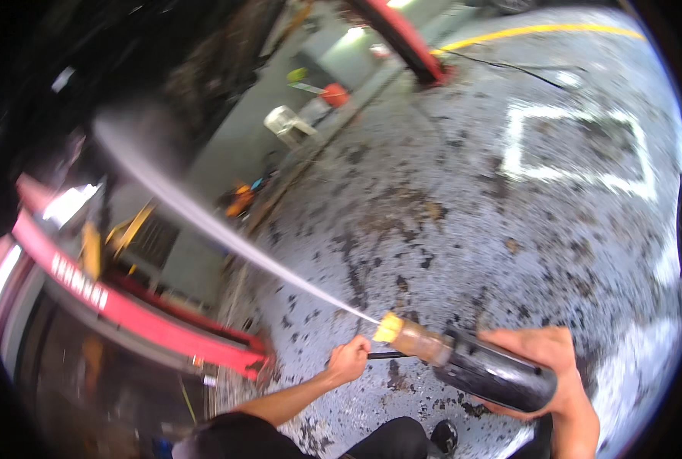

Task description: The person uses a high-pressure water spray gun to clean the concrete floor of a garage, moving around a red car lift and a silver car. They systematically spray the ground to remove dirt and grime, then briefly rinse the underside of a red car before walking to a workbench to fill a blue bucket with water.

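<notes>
My right hand (549, 353) is closed around a black spray gun (501, 373) with a brown-metal neck and a yellow nozzle tip (387, 328). From the tip a white jet of water (226, 237) shoots up and left, ending in mist against a dark, bulky surface (142, 53) overhead that is too dim to make out. My left hand (348, 361) is a fist around a thin black hose (387, 355), left of the gun's neck. The hose's far end is hidden behind the gun.
Red lift posts stand at the left (149, 314) and the top (402, 38). The worn grey floor (341, 222) is blotched with dark patches and carries a white painted rectangle (578, 183). A white plastic chair (286, 122) and a red bucket (334, 95) are by the wall. A black cable (501, 64) lies beyond.
</notes>
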`<state>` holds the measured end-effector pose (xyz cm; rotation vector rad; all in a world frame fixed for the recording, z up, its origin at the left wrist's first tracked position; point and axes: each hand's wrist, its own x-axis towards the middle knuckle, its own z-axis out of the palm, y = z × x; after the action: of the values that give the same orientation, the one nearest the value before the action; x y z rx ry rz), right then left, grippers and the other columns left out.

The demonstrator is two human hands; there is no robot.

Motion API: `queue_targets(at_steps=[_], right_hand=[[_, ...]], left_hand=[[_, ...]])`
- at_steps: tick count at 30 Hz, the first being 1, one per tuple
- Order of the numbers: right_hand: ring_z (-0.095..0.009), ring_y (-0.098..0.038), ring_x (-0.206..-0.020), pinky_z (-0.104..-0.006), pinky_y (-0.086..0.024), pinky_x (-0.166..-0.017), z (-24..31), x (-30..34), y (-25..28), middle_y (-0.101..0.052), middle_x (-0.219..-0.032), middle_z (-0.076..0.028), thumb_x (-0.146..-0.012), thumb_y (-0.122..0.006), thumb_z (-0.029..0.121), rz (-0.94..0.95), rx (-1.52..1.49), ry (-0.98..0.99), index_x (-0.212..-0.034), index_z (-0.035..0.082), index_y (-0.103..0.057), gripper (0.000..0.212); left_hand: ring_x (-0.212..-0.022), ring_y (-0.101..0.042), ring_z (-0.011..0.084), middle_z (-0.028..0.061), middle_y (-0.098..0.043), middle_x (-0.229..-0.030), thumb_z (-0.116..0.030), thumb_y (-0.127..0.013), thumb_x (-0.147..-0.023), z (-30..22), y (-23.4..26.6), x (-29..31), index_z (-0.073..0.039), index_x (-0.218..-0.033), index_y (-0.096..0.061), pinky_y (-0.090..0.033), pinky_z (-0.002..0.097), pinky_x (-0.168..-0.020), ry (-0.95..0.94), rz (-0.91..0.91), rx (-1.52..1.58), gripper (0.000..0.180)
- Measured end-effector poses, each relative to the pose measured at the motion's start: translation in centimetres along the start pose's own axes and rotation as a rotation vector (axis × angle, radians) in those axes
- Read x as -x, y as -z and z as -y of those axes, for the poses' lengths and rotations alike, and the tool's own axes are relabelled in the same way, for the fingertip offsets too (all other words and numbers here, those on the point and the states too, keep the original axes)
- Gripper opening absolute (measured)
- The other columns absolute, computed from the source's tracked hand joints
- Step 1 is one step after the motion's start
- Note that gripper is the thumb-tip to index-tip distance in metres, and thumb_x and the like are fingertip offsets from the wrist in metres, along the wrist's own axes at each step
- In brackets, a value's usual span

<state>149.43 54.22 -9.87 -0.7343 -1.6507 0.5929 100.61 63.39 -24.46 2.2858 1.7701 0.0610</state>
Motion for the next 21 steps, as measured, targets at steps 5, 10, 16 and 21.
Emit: queue_targets(at_steps=[5,10,16,21], right_hand=[[-0.022,-0.072,-0.064,-0.0274,-0.055,-0.065,3.8,1.7,0.0,-0.072,-0.079,-0.010,-0.062,-0.084,0.024,-0.038,-0.070,-0.316,-0.103,-0.002,-0.069,0.051],[-0.019,-0.066,-0.063,-0.0280,-0.054,-0.067,6.4,6.4,2.8,-0.069,-0.078,-0.011,-0.063,-0.085,0.022,-0.031,-0.049,-0.053,-0.109,-0.006,-0.067,0.057],[-0.014,-0.062,-0.062,-0.0278,-0.052,-0.064,11.1,12.2,8.8,-0.070,-0.080,-0.009,-0.066,-0.085,0.023,-0.107,-0.143,-0.382,-0.109,-0.006,-0.067,0.055],[-0.018,-0.068,-0.063,-0.0281,-0.054,-0.065,13.9,16.3,13.9,-0.071,-0.080,-0.010,-0.061,-0.087,0.022,0.008,-0.074,-0.183,-0.107,-0.005,-0.069,0.057]], left_hand=[[-0.085,-0.067,0.0423,0.0169,-0.070,-0.085,-0.010,-0.049,-0.093,-10.1,7.3,2.8,-0.014,-0.104,-0.061,-0.052,0.0511,-0.078,0.245,0.016,0.031,0.017],[-0.080,-0.068,0.0387,0.0166,-0.071,-0.085,-0.007,-0.049,-0.090,-11.6,1.2,9.4,-0.012,-0.102,-0.066,-0.053,0.0481,-0.076,0.104,-0.025,0.031,0.021],[-0.079,-0.068,0.0374,0.0168,-0.070,-0.084,-0.006,-0.050,-0.089,-22.6,-1.2,15.2,-0.010,-0.100,-0.066,-0.052,0.0467,-0.074,0.169,0.103,0.182,0.020],[-0.081,-0.067,0.0367,0.0178,-0.069,-0.085,-0.006,-0.049,-0.090,-24.8,-5.2,19.7,-0.009,-0.099,-0.067,-0.052,0.0464,-0.075,0.038,0.083,0.134,0.020]])
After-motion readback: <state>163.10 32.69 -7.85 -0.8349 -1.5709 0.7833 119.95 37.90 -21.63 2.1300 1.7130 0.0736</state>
